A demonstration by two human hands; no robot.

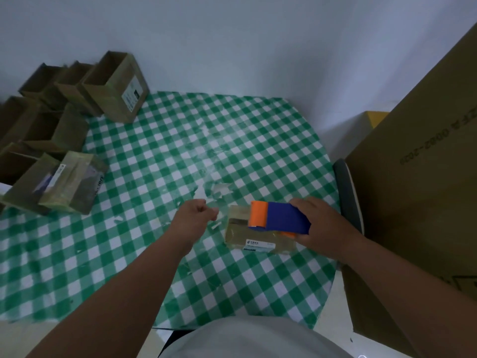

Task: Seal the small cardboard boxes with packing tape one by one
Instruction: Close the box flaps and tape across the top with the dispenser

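The right hand (320, 223) has its fingers (300, 202) curled over the far side of a blue and orange tape dispenser (280, 217), thumb under the near edge, grasping it. The dispenser's orange front end rests on top of a small cardboard box (254, 237), which lies flat on the desk (160, 161) and carries a white label on its near side. The right forearm reaches in from the lower right.

The left hand (197, 215) hovers just left of that box with its fingers (213, 211) clenched loosely; whether they pinch a bit of tape cannot be told. Its forearm stretches diagonally from the lower left.

The desk wears a green and white checked cloth. At its far left stands a cluster of open cardboard boxes (51, 104), with a taped box (69, 183) in front of them. A large cardboard carton (418, 189) stands at the right.
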